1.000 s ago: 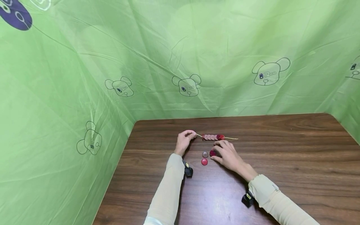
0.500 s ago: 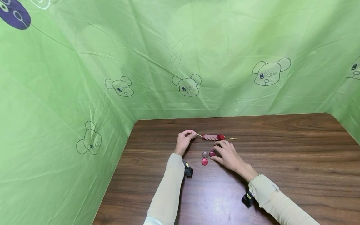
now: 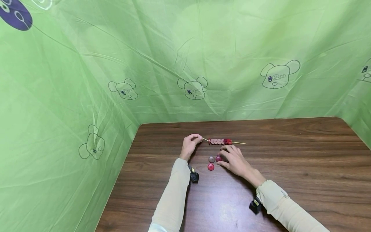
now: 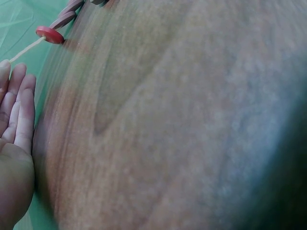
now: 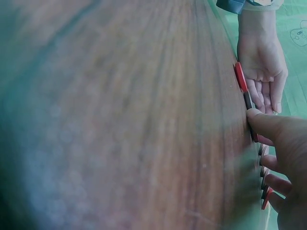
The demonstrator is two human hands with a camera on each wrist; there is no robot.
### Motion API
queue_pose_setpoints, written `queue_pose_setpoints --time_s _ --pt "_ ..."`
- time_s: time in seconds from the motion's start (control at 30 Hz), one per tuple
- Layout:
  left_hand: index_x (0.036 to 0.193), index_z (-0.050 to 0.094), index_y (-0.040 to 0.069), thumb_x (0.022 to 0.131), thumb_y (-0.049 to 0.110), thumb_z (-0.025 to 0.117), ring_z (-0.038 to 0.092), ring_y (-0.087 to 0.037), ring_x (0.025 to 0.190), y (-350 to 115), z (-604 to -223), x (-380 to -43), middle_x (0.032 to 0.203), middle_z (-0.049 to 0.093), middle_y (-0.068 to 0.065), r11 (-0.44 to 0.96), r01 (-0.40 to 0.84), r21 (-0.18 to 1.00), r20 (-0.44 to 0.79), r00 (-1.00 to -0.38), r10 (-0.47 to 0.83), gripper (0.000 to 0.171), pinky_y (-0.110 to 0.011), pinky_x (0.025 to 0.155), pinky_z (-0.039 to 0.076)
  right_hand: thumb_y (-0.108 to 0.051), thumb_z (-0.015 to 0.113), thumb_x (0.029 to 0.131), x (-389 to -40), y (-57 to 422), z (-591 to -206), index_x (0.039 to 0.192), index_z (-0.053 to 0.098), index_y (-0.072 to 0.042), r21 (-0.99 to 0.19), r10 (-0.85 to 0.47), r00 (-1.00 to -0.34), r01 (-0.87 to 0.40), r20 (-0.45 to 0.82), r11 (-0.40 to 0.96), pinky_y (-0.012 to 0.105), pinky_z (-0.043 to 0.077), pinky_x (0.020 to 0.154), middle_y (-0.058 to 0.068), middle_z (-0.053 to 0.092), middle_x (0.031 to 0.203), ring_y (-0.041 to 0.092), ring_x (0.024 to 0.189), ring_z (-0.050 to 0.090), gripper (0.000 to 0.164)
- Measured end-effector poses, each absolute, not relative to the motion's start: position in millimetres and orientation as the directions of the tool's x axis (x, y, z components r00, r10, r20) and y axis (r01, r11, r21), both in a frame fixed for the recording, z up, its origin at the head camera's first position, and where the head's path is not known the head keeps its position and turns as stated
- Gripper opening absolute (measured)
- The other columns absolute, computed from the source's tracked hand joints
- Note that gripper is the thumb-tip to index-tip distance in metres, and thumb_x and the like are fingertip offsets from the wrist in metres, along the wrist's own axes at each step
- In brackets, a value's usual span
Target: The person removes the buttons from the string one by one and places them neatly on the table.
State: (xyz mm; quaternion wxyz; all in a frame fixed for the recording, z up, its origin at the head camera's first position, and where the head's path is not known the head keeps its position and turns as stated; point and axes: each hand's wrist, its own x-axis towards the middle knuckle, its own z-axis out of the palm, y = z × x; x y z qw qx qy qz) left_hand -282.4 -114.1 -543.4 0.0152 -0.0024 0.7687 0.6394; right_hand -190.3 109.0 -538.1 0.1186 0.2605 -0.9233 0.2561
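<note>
My left hand (image 3: 189, 146) pinches the left end of a pale cord (image 3: 205, 139) between thumb and fingertip. Threaded along the cord, a row of overlapping buttons (image 3: 216, 141) runs from a red one (image 4: 50, 34) on edge at the left, through dusty pink, to dark red and red ones at the right; its free end points right. Below the row, my right hand (image 3: 235, 161) has thumb and index finger at opposite edges of a dark red button (image 3: 218, 159) lying flat. Left of it are a grey-brown button (image 3: 211, 159) and a red button (image 3: 210, 167).
Everything lies on a brown wood-grain table (image 3: 290, 161). A green curtain (image 3: 162, 64) with bear outlines hangs behind the table and at its left. Each forearm wears a small black camera, one by the left sleeve (image 3: 176, 183), one under the right sleeve (image 3: 278, 196).
The dark red button between my right thumb and index finger showed a darker face a second ago; now it shows a lighter, purplish-red face. Both hands and the strung buttons have hardly moved.
</note>
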Motion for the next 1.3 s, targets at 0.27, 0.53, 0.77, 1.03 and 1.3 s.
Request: queue_pose_setpoints --time_s 0.27,0.53,0.77,1.03,1.3 --pt "0.091 0.072 0.005 0.087 0.017 0.07 0.065 -0.015 0.079 -114.0 -543.7 -280.2 0.08 0.071 -0.004 0.172 0.002 0.985 0.0 -1.0 0.012 0.013 -0.025 0.073 0.052 -0.031 0.075 0.082 -190.0 109.5 -536.7 0.105 0.067 -0.013 -0.42 -0.423 -0.832 -0.549 0.36 0.723 0.052 0.036 0.094 0.014 0.058 0.121 0.034 0.117 0.047 0.031" --pt "0.091 0.072 0.004 0.088 0.015 0.069 0.064 -0.01 0.076 -114.8 -544.2 -279.5 0.079 0.071 -0.003 0.166 0.005 0.986 0.002 -1.0 0.019 0.012 -0.023 0.071 0.051 -0.033 0.074 0.083 -194.5 114.1 -532.8 0.104 0.067 -0.013 -0.456 -0.379 -0.843 -0.529 0.382 0.716 0.052 0.036 0.094 0.014 0.059 0.121 0.033 0.118 0.047 0.03" --pt "0.091 0.072 0.005 0.088 0.017 0.069 0.064 -0.011 0.077 -114.9 -543.3 -278.9 0.082 0.071 -0.007 0.179 0.007 0.984 0.003 -1.0 0.022 0.013 -0.025 0.073 0.052 -0.029 0.074 0.084 -199.8 121.2 -530.2 0.105 0.067 -0.011 -0.478 -0.346 -0.852 -0.511 0.393 0.714 0.053 0.034 0.098 0.013 0.058 0.12 0.034 0.118 0.047 0.028" --pt "0.098 0.07 -0.003 0.09 0.012 0.066 0.065 -0.037 0.094 -114.5 -529.4 -272.8 0.095 0.07 -0.025 0.173 -0.005 0.985 -0.014 -0.999 0.052 0.017 -0.044 0.085 0.052 -0.026 0.074 0.083 -207.3 125.9 -530.2 0.105 0.068 -0.01 -0.497 -0.299 -0.864 -0.482 0.404 0.722 0.053 0.035 0.093 0.014 0.058 0.121 0.035 0.117 0.046 0.028" --pt "0.099 0.07 -0.004 0.091 0.011 0.065 0.064 -0.04 0.097 -116.3 -536.4 -277.8 0.097 0.069 -0.026 0.162 -0.022 0.987 -0.033 -0.997 0.063 0.018 -0.048 0.087 0.051 -0.024 0.075 0.082 -213.7 131.3 -534.0 0.109 0.066 -0.01 -0.515 -0.233 -0.891 -0.42 0.389 0.747 0.052 0.033 0.092 0.012 0.057 0.122 0.034 0.117 0.045 0.032"
